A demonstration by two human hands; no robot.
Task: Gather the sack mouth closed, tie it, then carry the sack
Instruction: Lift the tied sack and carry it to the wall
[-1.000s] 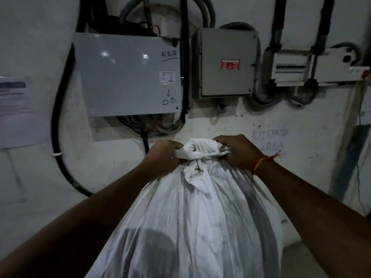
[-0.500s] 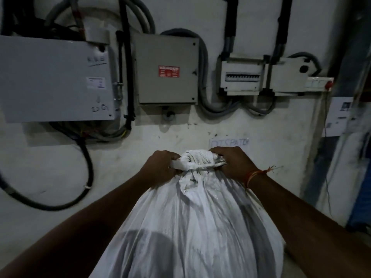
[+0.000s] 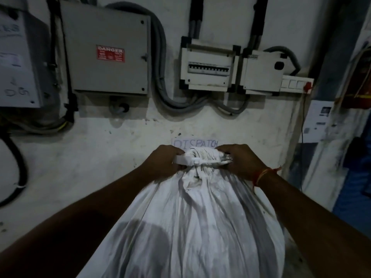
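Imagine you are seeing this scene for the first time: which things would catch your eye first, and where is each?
First, the bulging white sack filling the lower centre, its gathered mouth cinched by a white tie and gripped by the left hand and right hand. Next, the red danger label on the grey electrical box at upper left. Just behind the sack mouth, a handwritten DISPATCH sign shows on the wall.

Matt, seemingly woven-plastic sack [image 3: 192,227]; smooth painted-metal box [image 3: 108,51]; rough plaster wall [image 3: 84,157].

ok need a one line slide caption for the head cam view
Both hands, left and right, grip the gathered, strap-bound neck of a white sack below wall-mounted electrical boxes.
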